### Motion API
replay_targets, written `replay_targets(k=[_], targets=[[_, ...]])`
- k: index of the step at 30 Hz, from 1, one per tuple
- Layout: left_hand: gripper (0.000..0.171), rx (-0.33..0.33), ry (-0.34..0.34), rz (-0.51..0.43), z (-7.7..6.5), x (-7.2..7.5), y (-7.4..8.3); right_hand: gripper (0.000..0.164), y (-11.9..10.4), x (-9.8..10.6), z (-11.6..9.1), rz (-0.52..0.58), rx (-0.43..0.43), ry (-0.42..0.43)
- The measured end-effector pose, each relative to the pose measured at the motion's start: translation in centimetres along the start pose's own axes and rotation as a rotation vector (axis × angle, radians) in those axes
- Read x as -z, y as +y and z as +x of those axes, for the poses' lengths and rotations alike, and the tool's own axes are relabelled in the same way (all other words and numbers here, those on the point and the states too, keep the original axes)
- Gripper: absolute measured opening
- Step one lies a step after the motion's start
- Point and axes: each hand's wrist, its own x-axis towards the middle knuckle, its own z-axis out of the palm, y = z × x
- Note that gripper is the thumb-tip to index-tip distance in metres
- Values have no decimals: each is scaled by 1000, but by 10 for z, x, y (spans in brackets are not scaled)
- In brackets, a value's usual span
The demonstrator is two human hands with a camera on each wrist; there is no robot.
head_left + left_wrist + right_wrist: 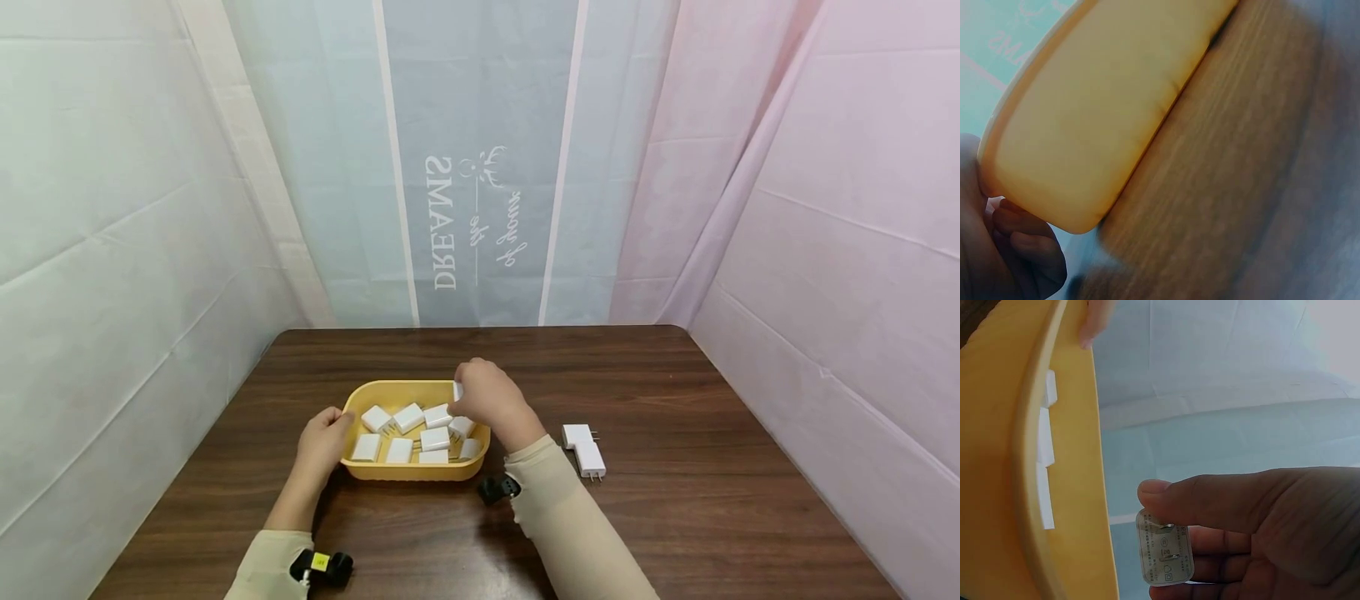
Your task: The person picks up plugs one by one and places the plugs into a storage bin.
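A yellow plastic basket (412, 472) on the table holds several white charger plugs (400, 451), some with their metal prongs showing. My left hand (322, 437) grips the basket's left end; in the left wrist view the thumb lies at the rim and curled fingers (1038, 250) are below it. Over the basket's right back corner, my right hand (491, 400) pinches one white charger plug (1165, 547) between thumb and fingers. Its printed face and two prongs point towards the right wrist camera.
Right of the basket, two more white charger plugs (590, 460) lie against each other on the dark wooden table (675, 517). A printed cloth (480, 100) hangs behind the table, and pale cloth walls (847, 250) stand at both sides.
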Motion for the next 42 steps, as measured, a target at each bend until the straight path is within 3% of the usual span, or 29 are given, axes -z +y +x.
replay_targets(k=[13,18,29,42], targets=[[36,8,7,18,0,-1,2,32,-3,-17,7,-44,-26,-63],[35,12,8,30,1,0,1,28,0,-27,11,-70,-25,-43],[35,26,-9,6,1,1,4,15,-5,-38,14,-336,32,27],[35,45,-21,31,2,4,12,11,-10,-44,16,-389,81,59]])
